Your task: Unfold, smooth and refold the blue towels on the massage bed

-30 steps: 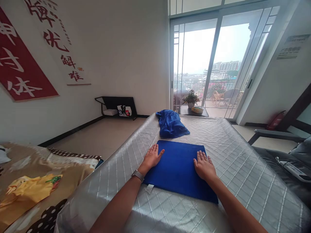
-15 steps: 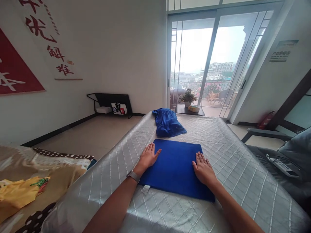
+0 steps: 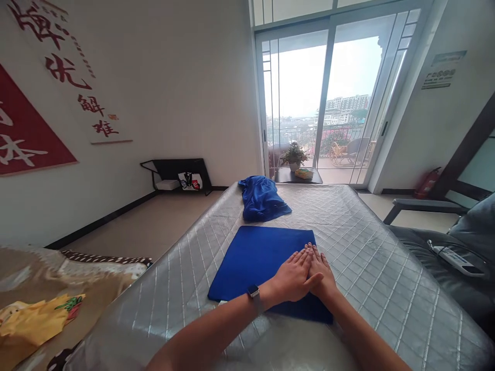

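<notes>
A flat blue folded cloth [image 3: 247, 263], roughly rectangular, lies on the silver quilted cover [image 3: 379, 268] in front of me. My left hand [image 3: 294, 275], with a watch on its wrist, lies flat across the right part of the cloth, fingers stretched out and overlapping my right hand. My right hand [image 3: 324, 273] rests flat along the cloth's right edge, fingers extended. Beyond the folded cloth is a crumpled blue cloth [image 3: 263, 200]. A white tag at the near edge is mostly hidden by my left arm.
On the left, a yellow cloth [image 3: 38, 319] lies on a brown patterned blanket [image 3: 127, 275]. A dark armchair [image 3: 421, 242] on the right holds a white power strip [image 3: 458, 262]. A potted plant [image 3: 294, 154] stands on a small table before glass sliding doors.
My left hand has moved right, from the cloth's left edge over to my right hand. My right hand stays at the right edge. The camera view has shifted slightly.
</notes>
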Demonstrator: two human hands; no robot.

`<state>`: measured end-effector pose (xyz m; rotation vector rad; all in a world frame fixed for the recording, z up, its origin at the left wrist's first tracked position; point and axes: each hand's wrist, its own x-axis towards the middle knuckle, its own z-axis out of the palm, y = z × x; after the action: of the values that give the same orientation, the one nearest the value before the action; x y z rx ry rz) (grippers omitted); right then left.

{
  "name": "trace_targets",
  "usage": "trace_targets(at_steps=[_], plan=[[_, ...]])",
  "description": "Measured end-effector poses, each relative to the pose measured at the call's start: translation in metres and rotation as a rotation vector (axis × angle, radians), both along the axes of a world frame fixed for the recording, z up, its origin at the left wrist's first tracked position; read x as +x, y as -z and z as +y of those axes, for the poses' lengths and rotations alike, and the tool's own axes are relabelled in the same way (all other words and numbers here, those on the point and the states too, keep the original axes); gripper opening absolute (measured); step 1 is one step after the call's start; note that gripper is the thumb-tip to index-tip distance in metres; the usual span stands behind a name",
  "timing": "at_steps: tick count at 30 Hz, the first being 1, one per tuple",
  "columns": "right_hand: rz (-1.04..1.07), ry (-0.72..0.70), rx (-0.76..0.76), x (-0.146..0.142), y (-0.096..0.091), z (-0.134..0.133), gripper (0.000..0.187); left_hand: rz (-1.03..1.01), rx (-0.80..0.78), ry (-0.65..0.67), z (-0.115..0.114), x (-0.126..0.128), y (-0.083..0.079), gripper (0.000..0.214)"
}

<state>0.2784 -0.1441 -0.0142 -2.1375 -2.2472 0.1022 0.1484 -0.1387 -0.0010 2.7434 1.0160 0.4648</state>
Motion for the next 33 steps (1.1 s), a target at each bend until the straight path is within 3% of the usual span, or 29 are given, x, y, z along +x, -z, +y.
trace_targets(at_steps=[3,6,17,20,25,33], plan=[[0.018,-0.009,0.032,0.002,0.004,0.001,0.065,-0.004,-0.018,-0.072,0.009,0.012,0.004,0.074],[0.043,0.007,0.056,0.000,0.005,0.002,0.063,0.050,-0.030,-0.132,0.017,-0.006,0.011,0.075],[0.035,0.080,0.013,-0.007,-0.004,0.003,0.064,0.220,-0.065,-0.501,0.024,-0.159,0.019,0.085],[0.014,0.076,0.011,-0.006,-0.005,0.002,0.064,0.223,-0.040,-0.596,0.024,-0.184,0.024,0.090],[-0.020,0.087,0.028,-0.008,-0.006,0.000,0.063,0.191,-0.008,-0.620,0.025,-0.188,0.032,0.090],[-0.130,-0.002,0.206,-0.011,-0.009,-0.022,0.061,0.188,-0.026,-0.623,0.025,-0.185,0.029,0.093]])
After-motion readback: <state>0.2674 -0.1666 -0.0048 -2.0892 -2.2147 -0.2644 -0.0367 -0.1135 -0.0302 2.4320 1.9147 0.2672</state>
